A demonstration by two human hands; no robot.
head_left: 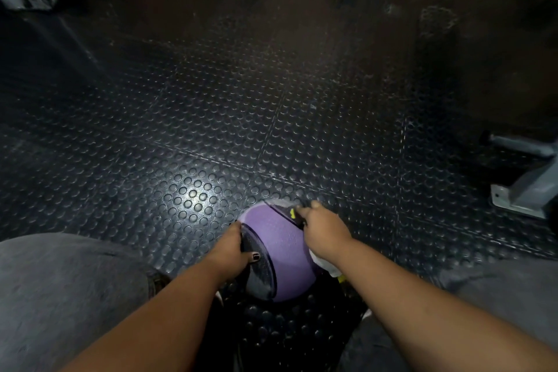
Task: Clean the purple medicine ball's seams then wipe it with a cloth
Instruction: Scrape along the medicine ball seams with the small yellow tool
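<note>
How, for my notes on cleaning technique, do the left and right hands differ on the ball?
The left hand clasps the ball's left side, thumb on a dark panel; the right hand sits at the top. The left holds only the ball; the right grips a small dark tool. Both are bare and at the ball.

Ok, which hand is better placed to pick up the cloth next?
Right, probably. The white cloth lies beside the purple ball, just under the right hand wrist; the left hand grips the ball's opposite side. It must first drop its dark tool.
</note>
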